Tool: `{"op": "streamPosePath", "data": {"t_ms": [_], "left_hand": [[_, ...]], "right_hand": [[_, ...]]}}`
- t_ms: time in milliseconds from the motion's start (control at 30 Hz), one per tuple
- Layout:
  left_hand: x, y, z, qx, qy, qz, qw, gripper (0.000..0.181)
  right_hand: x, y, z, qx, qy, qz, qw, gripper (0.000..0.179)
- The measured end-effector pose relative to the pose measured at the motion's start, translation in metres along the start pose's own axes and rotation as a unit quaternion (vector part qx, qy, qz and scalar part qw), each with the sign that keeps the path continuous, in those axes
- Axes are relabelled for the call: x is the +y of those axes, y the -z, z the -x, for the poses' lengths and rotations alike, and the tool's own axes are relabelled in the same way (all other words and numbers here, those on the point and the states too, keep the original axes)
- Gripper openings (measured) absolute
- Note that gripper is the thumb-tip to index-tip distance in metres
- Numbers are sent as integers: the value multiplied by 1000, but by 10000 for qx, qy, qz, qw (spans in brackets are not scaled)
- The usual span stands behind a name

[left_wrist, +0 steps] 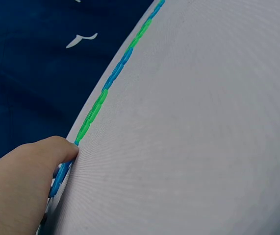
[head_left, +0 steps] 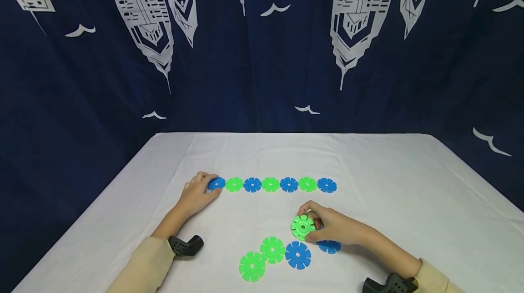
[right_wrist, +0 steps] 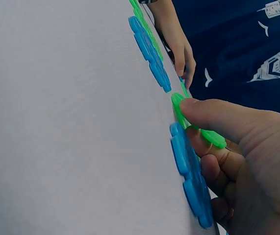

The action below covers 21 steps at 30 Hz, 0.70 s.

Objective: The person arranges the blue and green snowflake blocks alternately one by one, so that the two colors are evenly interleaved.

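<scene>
A straight row of notched plastic snowflake discs, blue and green by turns, lies across the table. My left hand (head_left: 195, 196) pinches the blue disc (head_left: 217, 184) at the row's left end, index finger on its far edge and thumb on the near one. Nearer to me, my right hand (head_left: 337, 225) holds a green disc (head_left: 302, 228) between thumb and fingers. In the right wrist view this green disc (right_wrist: 213, 138) is partly covered by the thumb. Under the right hand lies a blue disc (head_left: 329, 247), partly hidden; another blue disc (head_left: 298, 255) lies to its left.
Two loose green discs, one (head_left: 272, 250) touching or nearly touching the other (head_left: 252, 266), lie at the near middle. A white cloth (head_left: 409, 184) covers the table. Behind its far edge hangs a dark blue curtain (head_left: 254, 70) with white prints. Black wrist cameras (head_left: 186, 245) sit on both wrists.
</scene>
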<state>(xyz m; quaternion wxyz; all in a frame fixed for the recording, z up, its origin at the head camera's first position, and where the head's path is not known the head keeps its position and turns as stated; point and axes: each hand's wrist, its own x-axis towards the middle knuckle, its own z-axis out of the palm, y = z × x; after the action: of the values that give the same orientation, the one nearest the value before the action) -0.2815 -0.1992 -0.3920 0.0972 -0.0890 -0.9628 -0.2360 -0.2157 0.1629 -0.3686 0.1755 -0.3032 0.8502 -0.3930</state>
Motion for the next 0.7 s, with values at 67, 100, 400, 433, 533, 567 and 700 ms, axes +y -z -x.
{"op": "streamPosePath", "data": {"t_ms": [67,100,400,433,533,567,700], "left_hand": [[0,0,0,-25,0,-15,10000,53],[-1,0,0,-37,-1,-15,10000,53],[-1,1,0,-6,-6,-15,10000,53],[-1,1,0,-12,-6,-9,10000,53],[0,1,0,3,-11,-3,10000,53],[0,1,0,5,-12,-6,10000,53],[0,1,-1,25,-50,-20,10000,53]], "right_hand": [[1,-1,-1,24,-45,-113,9999,43],[1,-1,-1,52,-52,-160,9998,43],[0,0,-3,188,-94,-510,9985,41],[0,0,-3,196,-111,-533,9983,41],[0,1,-3,233,-147,-566,9980,41],[0,2,-3,243,-153,-573,9979,42],[3,5,-3,235,-114,-687,9973,43]]}}
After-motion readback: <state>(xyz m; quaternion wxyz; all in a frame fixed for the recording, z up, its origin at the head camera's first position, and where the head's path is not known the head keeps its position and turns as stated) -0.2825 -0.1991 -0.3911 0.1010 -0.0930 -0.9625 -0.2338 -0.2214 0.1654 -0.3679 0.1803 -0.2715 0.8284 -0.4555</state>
